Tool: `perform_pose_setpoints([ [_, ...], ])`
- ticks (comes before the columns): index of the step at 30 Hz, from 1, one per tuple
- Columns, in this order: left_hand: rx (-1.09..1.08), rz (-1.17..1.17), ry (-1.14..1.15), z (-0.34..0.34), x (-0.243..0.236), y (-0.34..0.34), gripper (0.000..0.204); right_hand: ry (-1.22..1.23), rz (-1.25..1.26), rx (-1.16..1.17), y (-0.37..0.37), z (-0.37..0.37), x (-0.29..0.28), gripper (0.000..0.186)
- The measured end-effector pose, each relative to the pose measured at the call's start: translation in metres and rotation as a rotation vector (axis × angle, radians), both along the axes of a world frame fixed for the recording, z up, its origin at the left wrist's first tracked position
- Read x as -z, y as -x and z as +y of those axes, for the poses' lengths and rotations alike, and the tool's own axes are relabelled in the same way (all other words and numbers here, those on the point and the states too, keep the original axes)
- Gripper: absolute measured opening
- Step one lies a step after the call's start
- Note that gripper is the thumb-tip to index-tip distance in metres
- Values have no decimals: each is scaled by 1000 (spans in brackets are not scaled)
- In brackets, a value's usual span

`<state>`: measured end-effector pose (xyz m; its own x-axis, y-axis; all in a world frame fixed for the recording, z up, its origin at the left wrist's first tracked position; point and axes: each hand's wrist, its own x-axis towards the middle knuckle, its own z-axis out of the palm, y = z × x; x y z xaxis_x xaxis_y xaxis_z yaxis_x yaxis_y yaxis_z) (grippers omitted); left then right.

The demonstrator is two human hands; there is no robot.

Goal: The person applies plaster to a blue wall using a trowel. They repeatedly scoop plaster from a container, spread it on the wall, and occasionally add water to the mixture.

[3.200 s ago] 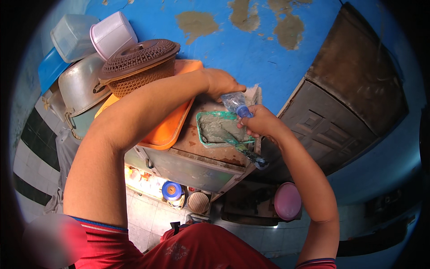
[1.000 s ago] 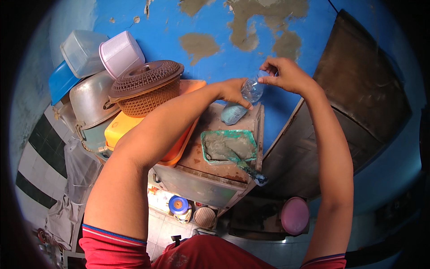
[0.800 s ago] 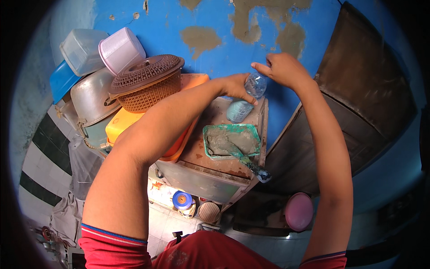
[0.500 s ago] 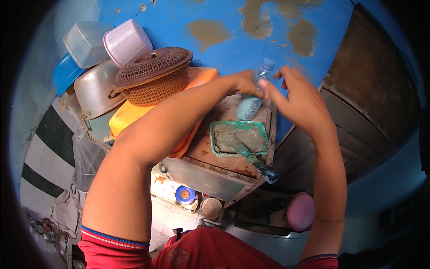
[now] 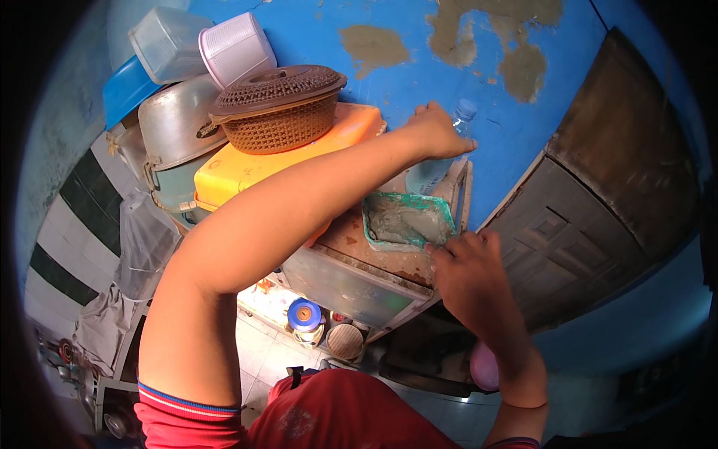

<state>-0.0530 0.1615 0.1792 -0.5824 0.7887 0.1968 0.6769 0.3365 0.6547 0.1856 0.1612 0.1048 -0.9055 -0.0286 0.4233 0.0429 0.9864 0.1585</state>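
A clear plastic bottle [image 5: 428, 179] with a blue cap and a label stands tilted at the back of the wooden top. My left hand [image 5: 439, 136] is closed around its upper part, below the cap. In front of the bottle sits a green plastic tub [image 5: 402, 197] holding wet grey mortar [image 5: 396, 221]. A small trowel [image 5: 416, 238] lies with its blade in the mortar, at the tub's right front. My right hand [image 5: 476, 277] is closed over the trowel's handle, which its fingers mostly hide.
An orange container [image 5: 247, 174] carries a brown lidded basket [image 5: 288, 127] on the left. Beyond are a metal pot [image 5: 176, 120] and stacked plastic tubs [image 5: 235, 52]. The blue wall [image 5: 419, 19] has patches of grey mortar. A brown wooden door [image 5: 572, 232] stands at right.
My right hand has come down from beside the bottle cap to the trowel handle and closed on it. My left hand stays on the bottle. The whole view has shifted slightly.
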Motion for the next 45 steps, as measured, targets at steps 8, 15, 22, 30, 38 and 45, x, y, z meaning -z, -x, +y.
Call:
perform_pose_setpoints([
  [8, 62, 138, -505, -174, 121, -91, 79, 811, 184, 13, 24, 6, -9, 24],
  [15, -70, 201, -423, -171, 166, -77, 103, 1031, 575, -81, 48, 20, 15, 26],
  [22, -53, 101, -258, -150, 156, -43, 127, 804, 520, 27, 39, 13, 3, 25],
  [30, 59, -117, -305, -142, 173, -21, 133, 696, 375, -79, 29, 6, 21, 29],
  [38, 128, -150, -314, -140, 174, -15, 131, 741, 448, -19, 39, 11, 16, 28],
  [45, 143, -151, -323, -143, 170, -15, 129, 649, 464, -103, 32, 9, 4, 28],
])
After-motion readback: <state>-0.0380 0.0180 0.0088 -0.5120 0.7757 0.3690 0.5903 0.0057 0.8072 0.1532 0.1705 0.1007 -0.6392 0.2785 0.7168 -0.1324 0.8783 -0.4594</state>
